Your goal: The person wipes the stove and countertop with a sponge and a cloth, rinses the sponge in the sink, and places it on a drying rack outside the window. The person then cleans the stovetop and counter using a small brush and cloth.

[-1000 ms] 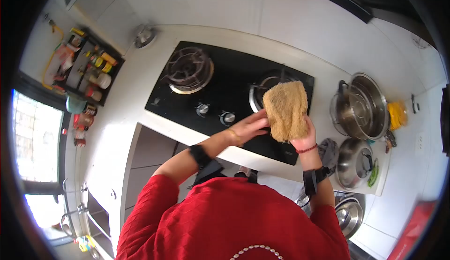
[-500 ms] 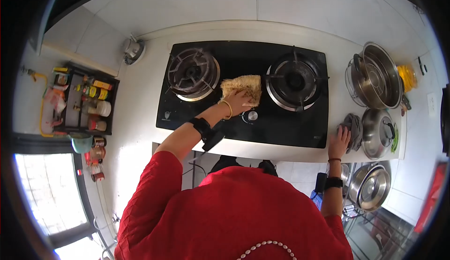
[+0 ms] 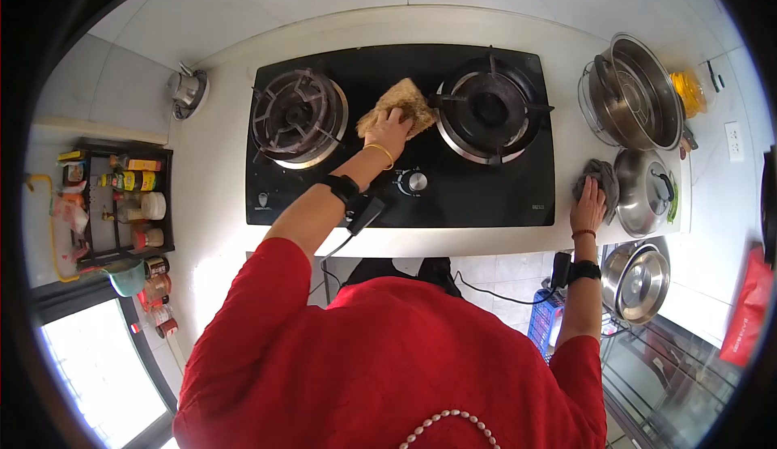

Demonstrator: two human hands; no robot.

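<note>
My left hand (image 3: 388, 129) is closed on a tan, shaggy cloth (image 3: 403, 97), pressing it onto the black glass top of the gas stove (image 3: 477, 198). The cloth lies bunched between the left burner (image 3: 298, 115) and the right burner (image 3: 490, 110), behind the control knob (image 3: 418, 182). At the right end of the counter, my right hand (image 3: 589, 204) rests with its fingers stretched out over a crumpled dark grey cloth (image 3: 603, 178). Part of that cloth is hidden under the fingers.
Right of the stove stand a steel pot (image 3: 665, 113) and a domed lid (image 3: 642, 190), with an oil bottle (image 3: 689, 93) behind. A rack of seasonings (image 3: 133, 198) lines the left wall. Below the counter are steel basins (image 3: 639, 283) and a blue basket (image 3: 546, 319).
My left hand has pushed the tan cloth farther back and slightly left, away from the knob, and the cloth has turned. My right hand has shifted farther onto the grey cloth. The view has tilted.
</note>
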